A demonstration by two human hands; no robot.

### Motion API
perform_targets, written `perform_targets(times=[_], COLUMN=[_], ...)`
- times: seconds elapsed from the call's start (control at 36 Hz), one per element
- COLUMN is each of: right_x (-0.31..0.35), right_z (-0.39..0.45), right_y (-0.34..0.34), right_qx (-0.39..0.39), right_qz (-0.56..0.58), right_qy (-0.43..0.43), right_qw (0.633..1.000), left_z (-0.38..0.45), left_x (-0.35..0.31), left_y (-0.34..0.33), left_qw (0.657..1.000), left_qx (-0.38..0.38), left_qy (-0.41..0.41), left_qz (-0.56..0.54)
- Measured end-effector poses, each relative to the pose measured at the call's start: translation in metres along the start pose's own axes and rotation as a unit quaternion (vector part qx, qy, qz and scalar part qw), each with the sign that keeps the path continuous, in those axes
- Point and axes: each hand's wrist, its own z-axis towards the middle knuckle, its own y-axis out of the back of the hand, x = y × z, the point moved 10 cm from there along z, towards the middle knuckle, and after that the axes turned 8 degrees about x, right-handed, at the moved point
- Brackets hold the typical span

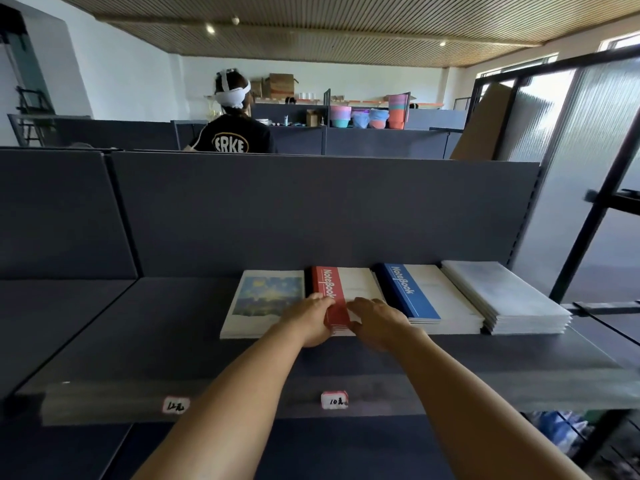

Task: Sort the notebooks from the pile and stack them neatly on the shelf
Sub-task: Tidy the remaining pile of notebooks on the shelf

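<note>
Dark grey covers the shelf (138, 323) and its back panel (311, 209), which we see rising behind a row of four notebook stacks. From our left these are the painted stack (256, 303), with a blue and yellow picture on its cover, the red stack (349, 289), the blue stack (426, 299) and the white stack (505, 299). They lie flat, side by side, close to the back panel. Both our arms reach to the red stack's near end. Our left hand (310, 320) has its fingers curled over the near left corner of that stack, gripping it. Our right hand (375, 322) rests just beside it on the stack's near edge, fingers bent over the cover; we cannot tell whether it grips or only presses. On the shelf's front lip sit two small tags: the left tag (176, 406) and the middle tag (334, 400).
</note>
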Motion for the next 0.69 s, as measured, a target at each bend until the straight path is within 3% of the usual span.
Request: perform_targets(times=[0.33,0.69], right_x=[0.036,0.156], right_z=[-0.004,0.001], right_y=[0.002,0.005], right_qx=[-0.073,-0.073], right_qz=[-0.02,-0.025], right_qy=[0.058,0.172], right_qw=[0.995,0.982], left_z=[-0.047,-0.164], left_x=[0.032,0.142], left_y=[0.014,0.045], left_qw=[0.994,0.966], left_qx=[-0.087,-0.132], left_qy=[0.05,0.211], left_qz=[0.041,0.075])
